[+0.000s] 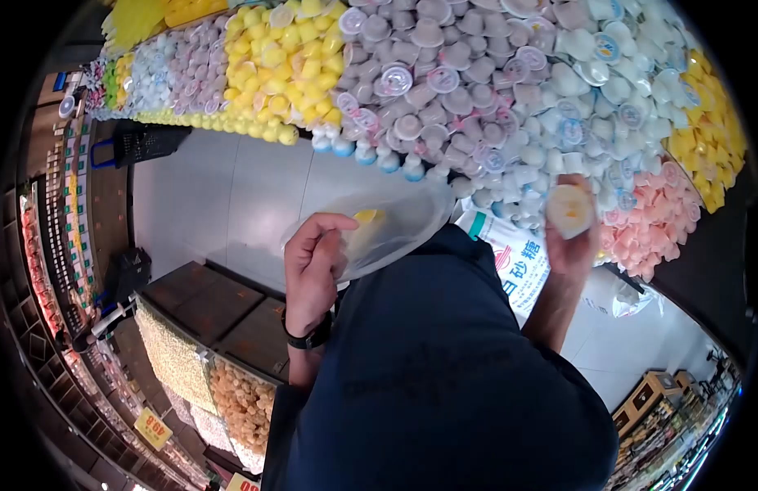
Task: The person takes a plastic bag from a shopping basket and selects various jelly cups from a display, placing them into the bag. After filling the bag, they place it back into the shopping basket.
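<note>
My left hand [312, 274] grips the rim of a clear plastic bag [407, 233], which hangs with its mouth spread wide. Something small and yellow [367, 216] shows by my left fingers, at the bag. In my right hand [575, 255] is a jelly cup [570, 211], pale with a yellowish middle. That hand is at the near edge of a large heap of wrapped cups. Greyish-purple cups [456, 57] fill the heap's middle, with whitish-blue cups [587, 123] to their right. Pink cups [653, 217] lie just right of my right hand.
Yellow cups [285, 61] lie farther left on the display, and more yellow packets [710, 135] at far right. A white sack with printed characters [518, 262] stands against the display. Behind left are bins of brown dried goods [244, 401]. A black basket [146, 143] is at left.
</note>
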A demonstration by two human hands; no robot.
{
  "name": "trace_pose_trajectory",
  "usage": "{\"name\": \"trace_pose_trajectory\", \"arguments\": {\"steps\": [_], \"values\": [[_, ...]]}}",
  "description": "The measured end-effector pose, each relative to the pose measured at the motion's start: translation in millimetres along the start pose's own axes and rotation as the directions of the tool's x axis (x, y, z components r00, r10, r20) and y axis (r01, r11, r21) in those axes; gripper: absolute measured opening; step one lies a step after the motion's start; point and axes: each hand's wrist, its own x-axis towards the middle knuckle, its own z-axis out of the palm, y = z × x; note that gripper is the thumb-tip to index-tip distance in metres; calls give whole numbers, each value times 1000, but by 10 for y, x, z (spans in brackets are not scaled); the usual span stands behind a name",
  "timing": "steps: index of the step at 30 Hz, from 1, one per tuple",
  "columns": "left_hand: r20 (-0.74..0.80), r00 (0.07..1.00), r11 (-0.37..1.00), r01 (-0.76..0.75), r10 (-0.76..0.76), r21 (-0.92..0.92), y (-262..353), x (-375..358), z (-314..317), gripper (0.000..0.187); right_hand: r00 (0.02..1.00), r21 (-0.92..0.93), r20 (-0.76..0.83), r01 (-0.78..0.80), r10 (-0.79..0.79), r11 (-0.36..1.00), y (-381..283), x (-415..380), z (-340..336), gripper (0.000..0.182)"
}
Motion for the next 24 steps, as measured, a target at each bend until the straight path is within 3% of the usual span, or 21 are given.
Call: {"name": "trace_pose_trajectory", "arguments": {"steps": [3,5,7,10,12,14,16,22,24], "values": [[24,1000,999,6,-7,34,-31,56,-85,17,949,-322,199,-171,244,931,528,-48,687,38],[75,996,999,42,-40,-25,-45,97,-143,18,816,-546,365,-202,448,813,787,18,859,28],[94,995,999,44,-41,-23,-24,93,-186,17,675,-738,403,-160,618,656,1144,89,958,29],[79,996,999,35,-36,13,15,79,-251,19,675,-865,426,108,603,490,1817,49,967,32],[71,997,998,-11,7,58,-32,73,-327,16,721,-765,604,406,339,500,2364,-72,750,33],[40,999,998,3,0,-60,-70,52,-363,14,670,-831,511,225,538,509,2177,-43,912,33],[62,998,990,1,8,-138,-73,64,-407,12,628,-859,480,197,612,472,1996,-11,998,32],[124,992,991,6,10,-133,-115,157,-515,9,674,-820,537,277,508,501,1770,21,861,33],[141,990,994,10,5,-110,-142,196,-542,8,715,-821,496,203,492,533,1503,10,858,32]]}}
